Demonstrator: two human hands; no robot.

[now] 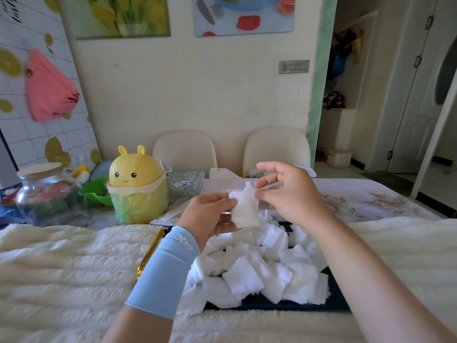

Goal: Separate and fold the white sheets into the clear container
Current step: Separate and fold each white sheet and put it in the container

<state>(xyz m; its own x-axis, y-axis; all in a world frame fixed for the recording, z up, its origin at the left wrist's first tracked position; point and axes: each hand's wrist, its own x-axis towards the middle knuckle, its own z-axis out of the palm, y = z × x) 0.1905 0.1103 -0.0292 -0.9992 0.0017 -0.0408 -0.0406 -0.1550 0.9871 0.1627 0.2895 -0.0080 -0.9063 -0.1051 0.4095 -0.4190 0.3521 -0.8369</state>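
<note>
A small white sheet (245,209) hangs in the air above a heap of white sheets (257,268) that lies on a dark tray (336,293). My left hand (210,216) holds the sheet from the left, thumb on its upper left corner. My right hand (284,191) pinches the sheet's upper right edge between thumb and forefinger, the other fingers spread above. A clear container (223,191) shows only partly behind my hands; its inside is hidden.
A yellow bunny-faced bin (137,184) with a green bag stands left of my hands. A lidded glass jar (47,194), a green bowl (97,191) and a cut-glass dish (185,184) sit further left and behind. A fluffy cream cloth (64,263) covers the near table. Two cream chairs (185,149) stand behind.
</note>
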